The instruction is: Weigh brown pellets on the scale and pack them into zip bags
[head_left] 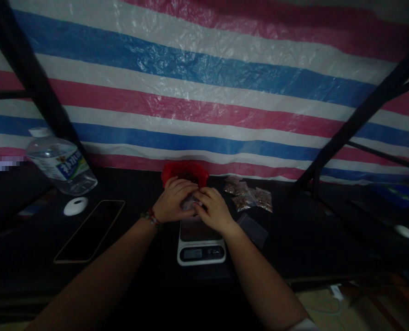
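Note:
Above the white digital scale (201,263), my left hand (172,201) and my right hand (215,209) meet with bent fingers around a small clear plastic bag (188,202). Both hands grip the bag; what it contains is too dark to make out. Just behind the fingers sits a red plastic container (201,172) with dark brown contents, partly covered by my left hand. The scale's display is lit, but its figures are unreadable. To the right of my right hand lie several small bags filled with brown bits (246,198), and nearer me an empty clear bag (253,230).
On the left, a labelled clear bottle (64,165) stands behind a white computer mouse (76,206) and a phone (90,232). Striped sheeting (204,96) hangs behind the black table (138,271). Dark slanted frame bars (342,138) rise at either side.

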`<state>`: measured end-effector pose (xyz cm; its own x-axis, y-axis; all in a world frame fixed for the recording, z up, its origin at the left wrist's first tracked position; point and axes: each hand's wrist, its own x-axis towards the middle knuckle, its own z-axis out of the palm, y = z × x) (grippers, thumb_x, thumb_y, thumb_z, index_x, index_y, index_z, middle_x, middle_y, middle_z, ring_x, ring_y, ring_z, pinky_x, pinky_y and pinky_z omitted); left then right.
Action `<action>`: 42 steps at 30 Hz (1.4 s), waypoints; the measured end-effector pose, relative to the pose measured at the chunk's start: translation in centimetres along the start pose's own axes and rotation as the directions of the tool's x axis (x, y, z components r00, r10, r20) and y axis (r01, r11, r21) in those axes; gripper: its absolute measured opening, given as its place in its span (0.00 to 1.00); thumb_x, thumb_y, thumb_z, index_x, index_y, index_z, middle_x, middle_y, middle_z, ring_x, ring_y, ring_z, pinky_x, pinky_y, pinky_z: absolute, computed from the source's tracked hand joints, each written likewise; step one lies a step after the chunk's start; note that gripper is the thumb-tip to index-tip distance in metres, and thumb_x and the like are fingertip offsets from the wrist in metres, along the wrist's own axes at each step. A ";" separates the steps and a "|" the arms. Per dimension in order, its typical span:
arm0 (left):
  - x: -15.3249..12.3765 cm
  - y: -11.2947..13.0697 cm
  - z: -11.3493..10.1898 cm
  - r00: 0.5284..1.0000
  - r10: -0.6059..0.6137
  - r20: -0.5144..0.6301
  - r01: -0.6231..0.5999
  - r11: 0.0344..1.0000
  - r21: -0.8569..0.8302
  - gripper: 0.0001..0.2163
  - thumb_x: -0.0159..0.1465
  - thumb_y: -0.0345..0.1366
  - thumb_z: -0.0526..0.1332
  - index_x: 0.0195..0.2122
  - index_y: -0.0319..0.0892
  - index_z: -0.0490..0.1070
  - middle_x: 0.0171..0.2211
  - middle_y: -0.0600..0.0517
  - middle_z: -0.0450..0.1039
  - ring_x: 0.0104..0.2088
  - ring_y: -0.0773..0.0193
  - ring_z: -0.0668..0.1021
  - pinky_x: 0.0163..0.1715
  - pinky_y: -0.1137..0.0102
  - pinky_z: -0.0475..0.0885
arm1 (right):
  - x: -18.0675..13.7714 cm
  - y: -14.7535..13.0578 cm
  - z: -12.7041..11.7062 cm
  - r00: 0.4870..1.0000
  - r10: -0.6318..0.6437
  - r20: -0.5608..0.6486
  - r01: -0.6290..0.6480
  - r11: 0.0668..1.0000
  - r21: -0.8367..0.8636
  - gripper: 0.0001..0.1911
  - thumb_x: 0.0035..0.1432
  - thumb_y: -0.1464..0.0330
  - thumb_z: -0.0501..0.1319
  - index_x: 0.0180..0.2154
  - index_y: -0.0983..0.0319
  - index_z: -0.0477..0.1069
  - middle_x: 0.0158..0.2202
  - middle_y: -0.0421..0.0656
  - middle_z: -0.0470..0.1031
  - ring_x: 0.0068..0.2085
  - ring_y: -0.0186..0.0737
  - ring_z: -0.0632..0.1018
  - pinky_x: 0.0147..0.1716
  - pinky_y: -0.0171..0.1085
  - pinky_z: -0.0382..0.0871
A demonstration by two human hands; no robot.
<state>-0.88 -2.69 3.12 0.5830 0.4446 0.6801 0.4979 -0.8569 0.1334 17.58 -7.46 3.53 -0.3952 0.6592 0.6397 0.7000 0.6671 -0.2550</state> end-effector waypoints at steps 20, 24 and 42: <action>-0.6 -1.8 2.2 0.966 -0.256 0.030 0.258 0.961 -0.096 0.25 0.53 0.44 0.64 0.50 0.38 0.66 0.45 0.43 0.72 0.45 0.52 0.74 0.46 0.58 0.69 | -1.6 7.3 -0.8 0.974 0.163 0.157 -0.222 0.825 0.520 0.27 0.54 0.56 0.61 0.53 0.60 0.64 0.48 0.48 0.71 0.48 0.43 0.73 0.47 0.44 0.67; -0.8 -2.0 2.5 0.958 -0.284 0.042 0.286 0.954 -0.089 0.25 0.53 0.44 0.64 0.50 0.38 0.66 0.44 0.43 0.72 0.45 0.53 0.75 0.45 0.59 0.70 | -2.4 7.0 -0.9 0.943 0.108 0.316 -0.229 0.898 0.376 0.30 0.42 0.61 0.70 0.49 0.60 0.68 0.48 0.47 0.71 0.50 0.45 0.72 0.51 0.45 0.64; 0.0 0.5 2.0 0.976 -0.195 0.098 0.200 0.979 -0.036 0.23 0.51 0.46 0.65 0.46 0.40 0.67 0.41 0.45 0.73 0.40 0.54 0.75 0.40 0.61 0.70 | -2.0 5.6 1.3 0.961 0.275 0.021 -0.248 0.828 0.504 0.29 0.48 0.69 0.65 0.53 0.58 0.65 0.48 0.47 0.72 0.47 0.41 0.75 0.47 0.43 0.69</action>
<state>0.66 -2.59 1.72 0.5346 0.6269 0.5667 0.5810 -0.7596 0.2922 21.49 -4.63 -0.11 -0.2002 0.8243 0.5296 0.3776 0.5637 -0.7346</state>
